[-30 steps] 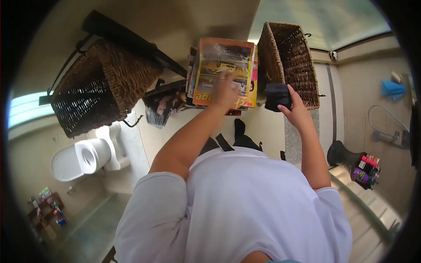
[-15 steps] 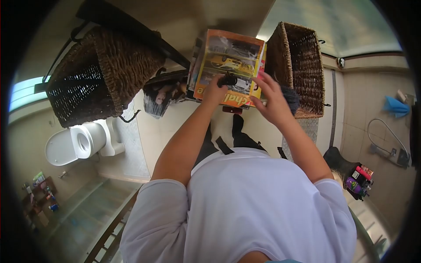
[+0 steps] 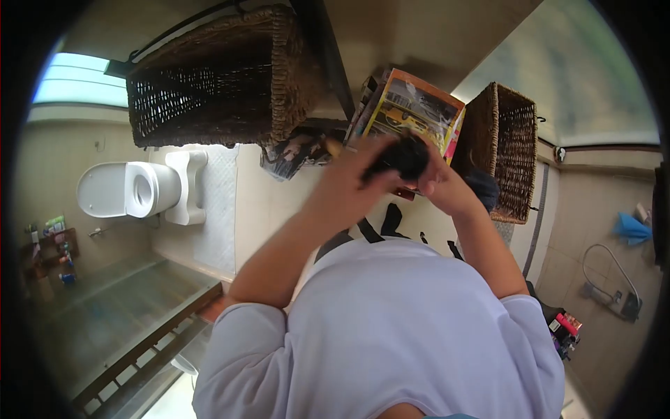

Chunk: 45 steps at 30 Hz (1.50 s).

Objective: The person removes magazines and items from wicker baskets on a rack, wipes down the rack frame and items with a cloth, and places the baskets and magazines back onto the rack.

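Observation:
A small black object [image 3: 406,158], blurred and of a kind I cannot make out, is held between my two hands above a stack of magazines [image 3: 426,98]. My left hand [image 3: 354,178] is smeared by motion, with its thumb and fingers closed around the object's left side. Against its right side my right hand [image 3: 444,185] has its fingers curled in. The top magazine has an orange and yellow cover with a yellow car picture, partly hidden behind my hands and the object.
One brown wicker basket [image 3: 283,91] lies tipped at the left, and another wicker basket [image 3: 495,115] stands right of the magazines. Near the left basket is a plastic-wrapped item [image 3: 296,150]. Farther left is a white toilet [image 3: 150,188]; a shower hose [image 3: 614,255] hangs at the right.
My right hand has closed in from open fingers onto the black object. Both hands have lifted it off the magazine cover, and the whole view has shifted, with the magazines now farther right.

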Available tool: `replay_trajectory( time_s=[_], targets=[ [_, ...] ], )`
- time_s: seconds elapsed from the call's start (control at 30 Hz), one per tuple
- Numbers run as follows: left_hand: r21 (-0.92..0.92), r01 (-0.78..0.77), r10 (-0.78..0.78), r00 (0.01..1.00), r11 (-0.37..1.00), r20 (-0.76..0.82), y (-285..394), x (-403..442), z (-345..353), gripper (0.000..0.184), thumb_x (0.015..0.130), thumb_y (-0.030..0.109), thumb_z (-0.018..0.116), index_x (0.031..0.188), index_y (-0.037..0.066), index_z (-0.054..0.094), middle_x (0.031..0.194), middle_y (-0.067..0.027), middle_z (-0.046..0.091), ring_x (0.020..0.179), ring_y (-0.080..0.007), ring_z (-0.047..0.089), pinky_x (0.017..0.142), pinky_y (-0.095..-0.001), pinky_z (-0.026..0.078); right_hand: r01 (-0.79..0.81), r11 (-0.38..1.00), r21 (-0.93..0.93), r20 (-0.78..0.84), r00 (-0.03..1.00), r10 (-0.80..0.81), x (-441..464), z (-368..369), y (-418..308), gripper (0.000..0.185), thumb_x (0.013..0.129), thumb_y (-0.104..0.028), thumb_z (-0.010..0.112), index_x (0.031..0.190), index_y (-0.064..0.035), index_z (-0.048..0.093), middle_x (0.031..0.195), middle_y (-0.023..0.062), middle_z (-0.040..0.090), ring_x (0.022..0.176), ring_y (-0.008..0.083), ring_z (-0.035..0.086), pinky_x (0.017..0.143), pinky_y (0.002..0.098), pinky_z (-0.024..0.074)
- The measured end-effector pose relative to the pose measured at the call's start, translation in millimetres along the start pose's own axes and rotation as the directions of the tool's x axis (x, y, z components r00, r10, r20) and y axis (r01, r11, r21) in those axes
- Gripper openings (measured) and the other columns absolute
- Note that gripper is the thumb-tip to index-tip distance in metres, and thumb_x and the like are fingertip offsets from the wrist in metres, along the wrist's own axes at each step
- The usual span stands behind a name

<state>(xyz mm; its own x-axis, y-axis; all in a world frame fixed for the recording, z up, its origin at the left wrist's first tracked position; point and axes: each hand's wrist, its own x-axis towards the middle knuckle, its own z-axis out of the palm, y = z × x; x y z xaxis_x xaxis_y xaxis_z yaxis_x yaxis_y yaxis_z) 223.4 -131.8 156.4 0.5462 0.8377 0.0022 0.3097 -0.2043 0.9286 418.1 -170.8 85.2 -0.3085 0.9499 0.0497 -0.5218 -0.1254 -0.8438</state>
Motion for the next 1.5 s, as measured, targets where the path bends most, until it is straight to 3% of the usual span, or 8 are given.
replay_trajectory(
  time_s=[0.1, 0.4, 0.53, 0.57, 0.7, 1.0, 1.3, 1.5],
  targets=[
    [0.466, 0.008, 0.262, 0.819, 0.885, -0.511, 50, -3, -78, 0.041, 0.078, 0.019, 0.065, 0.113, 0.002, 0.052, 0.107, -0.0150, 0.056, 0.093, -0.0238, 0.058, 0.076, -0.0317, 0.047, -0.069, 0.985, -0.158, -0.113, 0.992, 0.051, 8, -10, -12, 0.064, 0.082, -0.032, 0.061, 0.133, -0.0107, 0.028, 0.122, 0.0092, 0.046, 0.100, 0.0181, 0.051, 0.083, 0.0307, 0.0419],
    [0.865, 0.306, 0.049, 0.934, 0.399, -0.353, 10, 68, -172, 0.038, 0.081, 0.030, 0.054, 0.113, 0.010, 0.055, 0.110, -0.0190, 0.056, 0.102, -0.0358, 0.053, 0.084, -0.0432, 0.043, -0.145, 0.989, 0.036, -0.766, 0.632, 0.120, -5, -84, 30, 0.031, 0.083, -0.022, 0.058, 0.109, -0.0082, 0.049, 0.092, 0.0004, 0.055, 0.080, 0.0078, 0.051, 0.062, 0.0215, 0.0413],
    [0.664, -0.015, 0.477, 0.708, 0.747, -0.520, 78, 22, -128, 0.031, 0.081, 0.019, 0.057, 0.110, 0.007, 0.056, 0.098, -0.0109, 0.062, 0.088, -0.0213, 0.060, 0.080, -0.0302, 0.045, -0.335, 0.942, 0.017, -0.858, 0.478, 0.186, -28, -141, 91, 0.036, 0.080, -0.021, 0.059, 0.111, -0.0053, 0.047, 0.092, 0.0024, 0.054, 0.076, 0.0085, 0.049, 0.057, 0.0225, 0.0398],
    [0.342, -0.142, 0.306, 0.813, 0.929, -0.495, 65, 5, -111, 0.029, 0.081, 0.014, 0.055, 0.108, 0.005, 0.056, 0.101, -0.0096, 0.060, 0.091, -0.0188, 0.058, 0.081, -0.0306, 0.044, -0.354, 0.934, 0.053, -0.889, 0.409, 0.206, -27, -142, 99, 0.038, 0.080, -0.019, 0.058, 0.112, -0.0029, 0.047, 0.094, 0.0040, 0.055, 0.079, 0.0108, 0.051, 0.058, 0.0229, 0.0402],
    [0.412, -0.494, 0.363, 0.861, 0.766, 0.357, 32, 30, 9, 0.029, 0.073, 0.004, 0.058, 0.102, 0.005, 0.056, 0.105, -0.0127, 0.055, 0.099, -0.0286, 0.053, 0.082, -0.0360, 0.043, -0.416, 0.908, -0.056, -0.924, 0.366, 0.110, -12, -170, 133, 0.057, 0.075, -0.017, 0.064, 0.123, -0.0002, 0.040, 0.109, 0.0132, 0.051, 0.100, 0.0242, 0.051, 0.084, 0.0322, 0.0415],
    [0.509, 0.387, -0.377, 0.917, 0.768, -0.129, -233, 106, 86, 0.059, 0.073, 0.029, 0.063, 0.121, 0.000, 0.041, 0.121, -0.0246, 0.045, 0.110, -0.0377, 0.046, 0.091, -0.0420, 0.038, -0.824, 0.516, -0.234, -0.970, 0.231, -0.071, 8, -148, 115, 0.067, 0.067, -0.032, 0.068, 0.122, -0.0059, 0.042, 0.121, 0.0184, 0.044, 0.110, 0.0346, 0.046, 0.094, 0.0388, 0.0361],
    [0.655, 0.477, -0.530, 0.837, 0.586, -0.135, -234, 112, 95, 0.076, 0.066, 0.032, 0.071, 0.127, 0.006, 0.034, 0.126, -0.0200, 0.043, 0.113, -0.0348, 0.043, 0.090, -0.0452, 0.037, -0.695, 0.689, -0.205, -0.954, 0.298, 0.017, 3, -165, 118, 0.058, 0.071, -0.022, 0.068, 0.119, -0.0032, 0.039, 0.101, 0.0156, 0.059, 0.084, 0.0265, 0.060, 0.073, 0.0329, 0.0465],
    [0.158, 0.593, -0.610, 0.787, 0.790, 0.092, -262, 113, 83, 0.066, 0.069, 0.026, 0.068, 0.125, 0.007, 0.039, 0.123, -0.0174, 0.043, 0.110, -0.0282, 0.046, 0.083, -0.0371, 0.043, -0.282, 0.929, -0.238, -0.877, 0.473, -0.082, 3, -142, 110, 0.039, 0.081, 0.000, 0.054, 0.115, -0.0027, 0.034, 0.101, 0.0098, 0.057, 0.089, 0.0133, 0.055, 0.074, 0.0249, 0.0439]
  ],
)
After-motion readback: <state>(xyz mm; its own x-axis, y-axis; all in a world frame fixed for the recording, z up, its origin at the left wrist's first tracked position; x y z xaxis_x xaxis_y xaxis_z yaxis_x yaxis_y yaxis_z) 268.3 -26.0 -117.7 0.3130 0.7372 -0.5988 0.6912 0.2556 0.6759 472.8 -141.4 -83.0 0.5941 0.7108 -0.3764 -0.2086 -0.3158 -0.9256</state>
